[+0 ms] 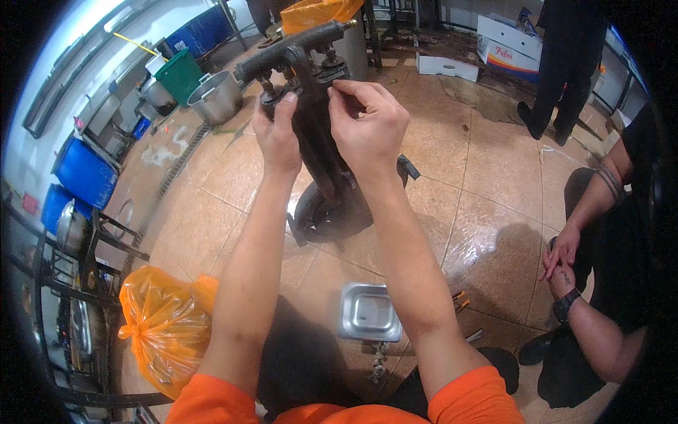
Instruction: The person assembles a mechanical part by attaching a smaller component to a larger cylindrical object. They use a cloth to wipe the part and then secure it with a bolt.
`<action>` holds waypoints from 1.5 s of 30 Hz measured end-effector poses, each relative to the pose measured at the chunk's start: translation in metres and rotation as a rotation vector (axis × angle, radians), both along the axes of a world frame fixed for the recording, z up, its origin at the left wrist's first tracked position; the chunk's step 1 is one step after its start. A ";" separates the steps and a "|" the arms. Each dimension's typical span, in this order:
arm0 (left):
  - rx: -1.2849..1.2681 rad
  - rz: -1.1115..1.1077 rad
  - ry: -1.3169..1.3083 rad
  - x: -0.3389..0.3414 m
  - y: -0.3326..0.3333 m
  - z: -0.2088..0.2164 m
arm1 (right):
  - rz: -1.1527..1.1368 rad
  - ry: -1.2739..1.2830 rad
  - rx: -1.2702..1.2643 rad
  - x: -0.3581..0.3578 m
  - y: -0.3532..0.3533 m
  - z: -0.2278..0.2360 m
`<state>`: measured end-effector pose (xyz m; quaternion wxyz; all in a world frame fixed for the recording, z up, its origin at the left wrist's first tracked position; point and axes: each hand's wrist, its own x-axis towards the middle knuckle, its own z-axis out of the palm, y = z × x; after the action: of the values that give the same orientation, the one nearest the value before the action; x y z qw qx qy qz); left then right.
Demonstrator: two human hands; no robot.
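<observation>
In front of me stands a dark cast-iron gas burner, tilted up, its round burner head down by the floor. Across its upper end runs a gas pipe with a brass tip and small valves beneath it. My left hand is closed on the left side of the upper end, thumb just below a valve. On the other side, my right hand pinches the edge beneath the right valve with thumb and bent fingers. Below, a rectangular steel pan rests on the tiles between my forearms.
A tied orange bag sits at my left, near a black metal rack. Orange-handled tools lie right of the pan. A person crouches at right, hands together; another person stands beyond. A large pot and green bin stand far left.
</observation>
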<state>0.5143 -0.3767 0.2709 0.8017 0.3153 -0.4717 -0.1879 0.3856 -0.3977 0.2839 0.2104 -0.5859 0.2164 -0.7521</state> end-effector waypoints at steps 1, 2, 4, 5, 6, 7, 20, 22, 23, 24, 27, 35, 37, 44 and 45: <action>0.005 -0.004 -0.005 0.002 0.000 0.000 | 0.019 0.011 0.026 -0.001 0.001 0.000; 0.011 -0.008 -0.009 0.003 0.000 0.000 | 0.037 0.022 0.052 -0.001 0.002 0.001; 0.007 0.005 -0.013 0.004 0.001 0.000 | 0.003 0.039 0.058 -0.002 0.002 0.001; 0.003 0.009 -0.014 0.003 0.000 0.000 | -0.017 0.048 0.059 -0.002 0.001 0.001; 0.003 0.010 -0.008 0.002 0.000 0.000 | -0.025 0.022 0.057 -0.002 0.000 0.001; 0.004 0.010 -0.003 0.001 0.000 0.000 | -0.033 -0.005 0.055 0.000 -0.001 0.001; -0.002 -0.001 -0.005 0.001 0.005 0.002 | -0.037 0.086 -0.121 -0.002 -0.003 0.000; -0.007 -0.010 0.000 -0.002 0.006 0.002 | -0.046 0.095 -0.149 -0.002 -0.004 0.000; -0.009 -0.015 0.002 -0.002 0.006 0.002 | -0.051 0.100 -0.163 -0.002 -0.005 -0.001; -0.009 -0.018 0.005 -0.003 0.005 0.003 | -0.033 0.087 -0.143 -0.002 -0.005 -0.001; -0.012 -0.018 0.011 0.000 0.005 0.001 | 0.029 0.036 -0.048 0.000 -0.004 0.000; 0.003 0.021 -0.009 0.000 0.003 0.001 | 0.114 -0.043 0.115 0.000 0.000 0.000; -0.004 0.021 -0.011 -0.001 0.001 0.000 | 0.110 -0.040 0.117 -0.001 0.000 -0.002; -0.008 0.002 -0.014 0.000 0.004 0.001 | 0.078 -0.044 0.073 0.001 0.003 0.003; -0.002 0.014 -0.028 0.000 0.004 0.001 | 0.042 -0.018 0.032 0.001 0.001 0.003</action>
<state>0.5143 -0.3728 0.2718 0.7967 0.3204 -0.4807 -0.1777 0.3869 -0.3964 0.2867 0.2376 -0.5800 0.2143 -0.7492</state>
